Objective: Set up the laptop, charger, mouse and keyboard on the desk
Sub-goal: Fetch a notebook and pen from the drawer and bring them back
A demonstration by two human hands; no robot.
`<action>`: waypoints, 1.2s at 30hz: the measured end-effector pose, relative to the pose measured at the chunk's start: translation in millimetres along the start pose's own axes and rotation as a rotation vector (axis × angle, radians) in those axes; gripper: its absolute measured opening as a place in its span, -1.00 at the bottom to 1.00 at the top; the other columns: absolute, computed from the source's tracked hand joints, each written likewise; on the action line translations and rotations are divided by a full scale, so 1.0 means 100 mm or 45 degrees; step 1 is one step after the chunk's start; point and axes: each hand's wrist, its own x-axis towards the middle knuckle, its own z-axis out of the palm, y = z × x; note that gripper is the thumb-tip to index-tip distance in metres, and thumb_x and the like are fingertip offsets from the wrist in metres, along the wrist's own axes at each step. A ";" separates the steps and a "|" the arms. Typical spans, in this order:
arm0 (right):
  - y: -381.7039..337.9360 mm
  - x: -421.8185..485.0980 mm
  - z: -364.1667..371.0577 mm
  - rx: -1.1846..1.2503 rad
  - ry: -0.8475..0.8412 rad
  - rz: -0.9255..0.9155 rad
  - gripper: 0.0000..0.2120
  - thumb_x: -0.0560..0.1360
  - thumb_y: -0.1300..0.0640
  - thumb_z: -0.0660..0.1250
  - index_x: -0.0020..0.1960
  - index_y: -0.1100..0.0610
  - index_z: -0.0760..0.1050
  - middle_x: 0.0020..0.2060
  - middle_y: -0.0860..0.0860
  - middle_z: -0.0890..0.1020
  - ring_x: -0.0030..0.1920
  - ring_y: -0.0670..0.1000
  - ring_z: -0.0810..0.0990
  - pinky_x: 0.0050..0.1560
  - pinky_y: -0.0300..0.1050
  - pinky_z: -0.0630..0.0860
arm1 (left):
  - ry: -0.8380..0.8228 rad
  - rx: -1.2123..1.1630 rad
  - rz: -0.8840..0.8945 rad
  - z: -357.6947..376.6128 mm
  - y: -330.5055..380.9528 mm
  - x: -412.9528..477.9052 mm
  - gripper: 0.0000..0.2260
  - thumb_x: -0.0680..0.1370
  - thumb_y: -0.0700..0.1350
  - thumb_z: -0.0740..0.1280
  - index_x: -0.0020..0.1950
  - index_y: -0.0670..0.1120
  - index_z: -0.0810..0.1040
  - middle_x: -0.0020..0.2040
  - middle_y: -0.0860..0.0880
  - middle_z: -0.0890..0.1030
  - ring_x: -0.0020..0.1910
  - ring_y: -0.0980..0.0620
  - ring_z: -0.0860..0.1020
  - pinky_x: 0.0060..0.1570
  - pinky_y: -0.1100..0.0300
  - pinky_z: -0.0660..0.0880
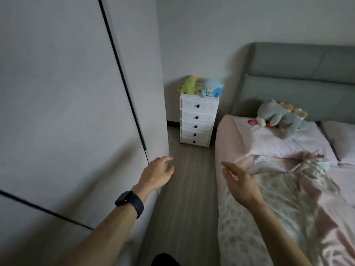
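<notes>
laptop, charger, mouse, keyboard: none can be made out in this view
left hand (pixel 156 172): empty, fingers spread, beside the wardrobe (pixel 67 112)
right hand (pixel 241 184): empty, fingers loose, over the bed (pixel 288 198) edge

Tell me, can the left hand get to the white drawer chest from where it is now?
Probably not without walking closer. The left hand is open and empty near the wardrobe edge, and the drawer chest stands well beyond it at the far wall. The floor between looks clear.
</notes>
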 end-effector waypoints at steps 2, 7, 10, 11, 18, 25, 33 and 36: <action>0.04 0.49 0.05 -0.021 -0.038 0.043 -0.69 0.63 -0.04 0.25 0.34 -0.09 0.55 0.27 -0.06 0.63 0.27 -0.01 0.59 0.17 -0.25 0.41 | -0.032 -0.056 -0.033 0.08 0.02 0.46 -0.62 0.61 0.05 0.24 0.43 0.06 0.44 0.38 0.01 0.49 0.37 0.04 0.44 0.31 0.18 0.36; 0.14 1.71 0.21 -0.027 -0.111 0.109 -0.69 0.63 -0.06 0.24 0.34 -0.12 0.54 0.28 -0.07 0.62 0.29 -0.04 0.57 0.19 -0.29 0.37 | -0.124 -0.225 -0.092 0.26 0.00 1.72 -0.64 0.62 0.05 0.26 0.41 0.02 0.47 0.36 0.03 0.51 0.34 0.05 0.46 0.15 0.31 0.32; 0.12 2.44 0.25 -0.084 -0.139 0.156 -0.69 0.63 -0.08 0.23 0.35 -0.16 0.53 0.28 -0.11 0.61 0.29 -0.04 0.56 0.20 -0.26 0.37 | -0.197 -0.292 -0.116 0.29 -0.01 2.51 -0.61 0.62 0.08 0.24 0.42 0.02 0.45 0.36 0.04 0.51 0.34 0.04 0.47 0.12 0.31 0.34; 0.14 2.61 0.26 -0.094 -0.142 0.176 -0.69 0.63 -0.09 0.23 0.34 -0.18 0.53 0.27 -0.11 0.62 0.27 -0.04 0.57 0.19 -0.24 0.39 | -0.225 -0.308 -0.142 0.27 0.00 2.70 -0.60 0.62 0.08 0.23 0.44 0.02 0.44 0.36 0.04 0.50 0.33 0.04 0.47 0.11 0.31 0.35; 0.15 4.14 0.33 -0.088 -0.187 0.372 -0.70 0.61 -0.16 0.20 0.32 -0.26 0.49 0.11 -0.06 0.68 0.04 -0.01 0.66 0.14 -0.03 0.59 | -0.282 -0.238 -0.094 0.06 0.17 4.32 -0.62 0.63 0.03 0.22 0.44 0.00 0.43 0.36 0.01 0.51 0.29 0.04 0.49 0.17 0.24 0.41; 0.24 5.38 0.55 -0.133 -0.353 0.405 -0.66 0.62 -0.07 0.23 0.38 -0.11 0.50 0.25 -0.07 0.63 0.25 -0.03 0.59 0.29 -0.09 0.48 | -0.390 -0.290 -0.194 0.20 0.29 5.60 -0.64 0.62 -0.02 0.23 0.41 -0.03 0.46 0.33 -0.02 0.54 0.29 0.00 0.50 0.19 0.21 0.43; 0.50 6.97 0.62 -0.361 -0.669 0.335 -0.64 0.67 -0.01 0.15 0.42 0.01 0.46 0.29 0.06 0.60 0.23 0.08 0.57 0.19 -0.10 0.42 | -0.431 -0.509 -0.496 0.47 0.43 6.73 -0.72 0.62 -0.12 0.27 0.32 -0.11 0.53 0.22 -0.01 0.57 0.09 0.13 0.48 0.01 0.34 0.34; 0.74 7.64 0.80 -0.421 -0.679 0.317 -0.62 0.65 -0.04 0.16 0.41 0.04 0.46 0.28 0.08 0.61 0.23 0.09 0.56 0.21 -0.05 0.44 | -0.440 -0.566 -0.621 0.58 0.43 7.15 -0.70 0.61 -0.13 0.24 0.32 -0.13 0.53 0.26 -0.08 0.57 0.10 0.04 0.52 0.03 0.24 0.39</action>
